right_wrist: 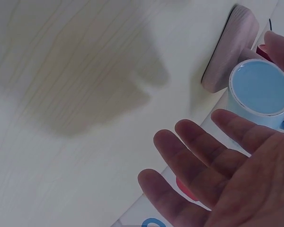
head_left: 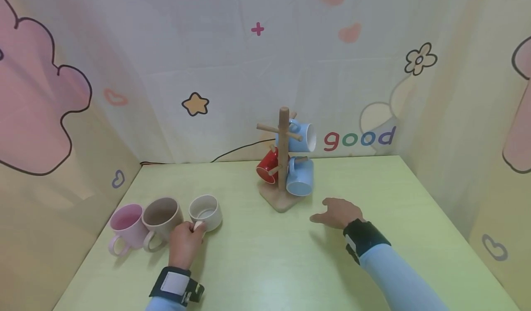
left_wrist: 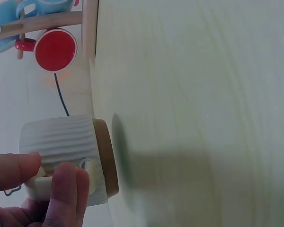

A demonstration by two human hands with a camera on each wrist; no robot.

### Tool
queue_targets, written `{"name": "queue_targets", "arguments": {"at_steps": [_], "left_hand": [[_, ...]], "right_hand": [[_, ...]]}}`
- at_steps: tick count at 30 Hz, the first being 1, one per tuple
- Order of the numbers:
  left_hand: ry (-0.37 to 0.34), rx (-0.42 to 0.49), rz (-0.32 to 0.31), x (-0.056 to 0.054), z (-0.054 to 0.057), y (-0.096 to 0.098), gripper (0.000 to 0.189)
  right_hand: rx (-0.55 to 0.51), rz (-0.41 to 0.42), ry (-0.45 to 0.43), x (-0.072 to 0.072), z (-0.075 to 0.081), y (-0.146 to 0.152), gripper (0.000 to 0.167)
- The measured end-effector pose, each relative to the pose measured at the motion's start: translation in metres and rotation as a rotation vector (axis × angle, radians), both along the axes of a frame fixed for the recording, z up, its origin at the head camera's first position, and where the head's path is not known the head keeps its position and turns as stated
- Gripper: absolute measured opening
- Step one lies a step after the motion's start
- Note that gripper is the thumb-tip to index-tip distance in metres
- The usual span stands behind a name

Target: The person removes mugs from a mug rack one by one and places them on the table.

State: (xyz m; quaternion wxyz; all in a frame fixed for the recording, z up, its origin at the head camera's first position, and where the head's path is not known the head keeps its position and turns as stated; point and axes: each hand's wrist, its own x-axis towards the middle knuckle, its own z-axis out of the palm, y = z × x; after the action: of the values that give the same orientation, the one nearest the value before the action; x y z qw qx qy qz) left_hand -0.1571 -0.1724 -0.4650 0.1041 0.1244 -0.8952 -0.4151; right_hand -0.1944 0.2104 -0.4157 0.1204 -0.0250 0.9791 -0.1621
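Observation:
My left hand (head_left: 186, 243) pinches the handle of a small white mug (head_left: 206, 213) at the left of the table. In the left wrist view this mug (left_wrist: 61, 142) shows ribbed sides and a brown base, which seems slightly off the table above its shadow. Held out over the table, my right hand (head_left: 338, 213) has its fingers loosely extended and nothing in them. It is nearest to a wooden mug tree (head_left: 283, 154), just right of its base. On the tree hang a red mug (head_left: 268, 166), an upper light-blue mug (head_left: 306, 138) and a lower light-blue mug (head_left: 300, 177).
Left of the white mug stand a beige mug (head_left: 162, 216) and a pink mug (head_left: 127, 225), close together. Two bare pegs of the tree point left and forward. A dark cord (head_left: 244, 146) runs along the patterned cloth backdrop (head_left: 207, 48) behind the pale table (head_left: 265, 265).

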Motion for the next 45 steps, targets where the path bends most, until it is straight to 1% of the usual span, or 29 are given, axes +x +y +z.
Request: {"name": "queue_targets", "arguments": {"at_steps": [8, 14, 29, 37, 40, 43, 45], "left_hand": [[-0.007, -0.017, 0.014, 0.001, -0.005, -0.006, 0.03], [-0.016, -0.012, 0.019, 0.002, -0.008, -0.009, 0.029], [-0.006, -0.014, 0.034, 0.004, -0.009, -0.011, 0.027], [0.028, -0.062, 0.046, 0.005, -0.009, -0.011, 0.026], [0.041, -0.052, 0.058, 0.007, -0.01, -0.01, 0.027], [0.068, -0.035, 0.067, 0.008, -0.009, -0.01, 0.032], [0.085, -0.041, 0.067, 0.009, -0.008, -0.01, 0.036]], "right_hand": [[-0.002, 0.001, -0.007, 0.0, 0.001, -0.001, 0.069], [0.004, -0.002, -0.016, -0.001, 0.0, -0.001, 0.07], [-0.005, 0.002, -0.027, -0.002, 0.003, -0.003, 0.071], [0.003, 0.003, -0.03, -0.001, 0.002, -0.005, 0.071], [0.003, 0.002, -0.031, -0.001, 0.002, -0.005, 0.072], [0.001, -0.001, -0.03, -0.001, 0.002, -0.005, 0.072], [-0.002, -0.003, -0.031, -0.001, 0.002, -0.005, 0.072]]}}
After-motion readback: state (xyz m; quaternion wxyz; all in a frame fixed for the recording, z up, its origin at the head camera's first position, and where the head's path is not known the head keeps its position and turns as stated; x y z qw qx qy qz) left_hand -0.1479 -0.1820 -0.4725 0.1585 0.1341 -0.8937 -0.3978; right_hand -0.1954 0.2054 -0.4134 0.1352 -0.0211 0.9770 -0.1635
